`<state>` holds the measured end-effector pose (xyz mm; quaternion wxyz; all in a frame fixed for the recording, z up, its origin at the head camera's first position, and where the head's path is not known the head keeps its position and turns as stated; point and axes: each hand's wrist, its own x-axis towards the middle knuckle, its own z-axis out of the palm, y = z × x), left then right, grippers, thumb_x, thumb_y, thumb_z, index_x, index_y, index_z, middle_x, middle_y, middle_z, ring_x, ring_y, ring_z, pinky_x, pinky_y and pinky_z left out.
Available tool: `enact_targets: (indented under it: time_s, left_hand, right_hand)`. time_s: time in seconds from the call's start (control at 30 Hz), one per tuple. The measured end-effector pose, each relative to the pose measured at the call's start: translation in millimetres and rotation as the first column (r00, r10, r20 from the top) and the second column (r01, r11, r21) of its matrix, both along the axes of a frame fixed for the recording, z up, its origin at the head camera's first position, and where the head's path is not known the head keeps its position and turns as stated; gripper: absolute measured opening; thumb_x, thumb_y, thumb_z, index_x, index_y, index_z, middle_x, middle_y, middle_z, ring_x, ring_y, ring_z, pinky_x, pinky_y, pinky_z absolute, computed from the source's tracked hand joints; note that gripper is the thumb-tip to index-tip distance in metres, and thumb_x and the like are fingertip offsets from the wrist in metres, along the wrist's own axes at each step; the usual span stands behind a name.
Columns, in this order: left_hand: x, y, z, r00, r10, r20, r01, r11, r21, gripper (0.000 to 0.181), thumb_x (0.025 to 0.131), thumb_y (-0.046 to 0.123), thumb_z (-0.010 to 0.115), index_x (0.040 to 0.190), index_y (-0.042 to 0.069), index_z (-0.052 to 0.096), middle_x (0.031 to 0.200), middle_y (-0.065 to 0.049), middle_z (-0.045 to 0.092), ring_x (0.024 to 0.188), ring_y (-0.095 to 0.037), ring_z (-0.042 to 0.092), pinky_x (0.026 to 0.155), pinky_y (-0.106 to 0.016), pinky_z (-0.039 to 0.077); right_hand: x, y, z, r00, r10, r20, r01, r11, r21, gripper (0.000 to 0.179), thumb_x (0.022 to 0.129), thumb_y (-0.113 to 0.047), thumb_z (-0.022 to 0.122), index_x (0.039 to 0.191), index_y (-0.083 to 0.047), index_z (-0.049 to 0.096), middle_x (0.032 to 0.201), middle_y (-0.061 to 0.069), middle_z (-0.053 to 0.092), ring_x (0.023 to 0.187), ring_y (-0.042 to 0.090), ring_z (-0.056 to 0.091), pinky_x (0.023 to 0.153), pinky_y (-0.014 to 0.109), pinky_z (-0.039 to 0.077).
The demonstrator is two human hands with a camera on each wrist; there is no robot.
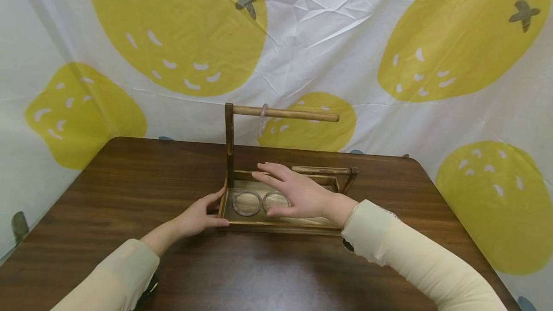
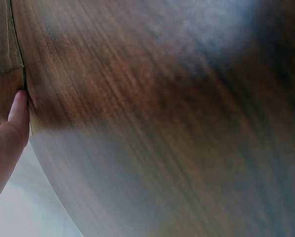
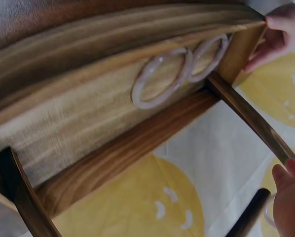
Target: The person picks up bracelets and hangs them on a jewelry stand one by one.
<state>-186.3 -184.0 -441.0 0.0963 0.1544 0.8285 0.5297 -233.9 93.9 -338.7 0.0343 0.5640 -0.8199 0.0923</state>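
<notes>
Two bangles (image 3: 146, 104) below right hand (image 1: 300, 193), inside tray (image 1: 281, 227), left hand (image 1: 196, 215) gripping end

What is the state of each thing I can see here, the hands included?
Tray: flat on the table
Two rings: lying side by side inside the tray
Third ring: hanging from the upper rod
Lower rod: bare along its visible part
Left hand: gripping the tray's left end
Right hand: fingers straight, above the tray, holding nothing
Sheet: hanging, creased
</notes>
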Motion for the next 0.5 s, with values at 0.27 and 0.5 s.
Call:
enact_targets:
  time_s: [0.27, 0.5]
  left_hand:
    - [0.7, -0.3, 0.6, 1.0, 0.0, 0.011, 0.0, 1.0, 0.001, 0.091, 0.079, 0.013, 0.075, 0.145, -0.009, 0.017, 0.147, -0.034, 0.023, 0.124, -0.045, 0.043, 0.098, -0.042, 0.05]
    - [1.6, -0.2, 1.1, 1.0, -0.004, 0.026, 0.004, 1.0, 0.012, 0.091, 0.079, 0.014, 0.075, 0.146, -0.008, 0.016, 0.147, -0.034, 0.021, 0.126, -0.046, 0.041, 0.099, -0.042, 0.048]
  right_hand:
    - [2.4, -3.8, -17.0, 0.996, -0.088, 0.032, 0.084, 0.991, 0.101, 0.079, 0.088, -0.055, 0.055, 0.151, -0.024, 0.018, 0.156, 0.005, 0.019, 0.142, 0.022, 0.024, 0.111, 0.043, 0.037]
    - [0.7, -1.0, -33.4, 0.992, -0.124, 0.036, 0.12, 0.988, 0.098, 0.08, 0.086, -0.055, 0.058, 0.15, -0.024, 0.021, 0.154, 0.007, 0.023, 0.14, 0.024, 0.028, 0.103, 0.043, 0.046]
